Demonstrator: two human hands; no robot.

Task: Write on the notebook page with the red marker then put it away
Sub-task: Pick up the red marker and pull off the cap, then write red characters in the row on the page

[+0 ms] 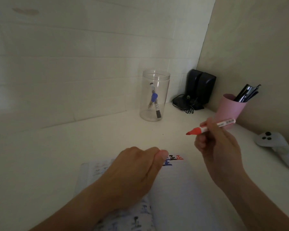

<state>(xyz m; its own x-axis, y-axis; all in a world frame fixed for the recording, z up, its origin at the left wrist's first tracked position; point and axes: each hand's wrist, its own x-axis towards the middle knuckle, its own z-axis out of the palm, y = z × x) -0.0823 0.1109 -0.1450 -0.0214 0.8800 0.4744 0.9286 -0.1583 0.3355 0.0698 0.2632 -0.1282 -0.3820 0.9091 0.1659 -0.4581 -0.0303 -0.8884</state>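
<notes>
An open notebook (173, 189) lies on the white desk in front of me, with blue, black and red characters at the top of its right page. My right hand (218, 145) holds the uncapped red marker (207, 128) in the air above and to the right of the page, tip pointing left. Resting on the notebook's middle is my left hand (137, 169), fingers curled into a loose fist; whether it hides the marker's cap I cannot tell.
A clear plastic jar (154, 95) holding a blue and a black marker stands behind the notebook. A pink cup (230, 110) of pens sits at the right, black speakers (198, 87) in the corner, a white controller (277, 145) at far right.
</notes>
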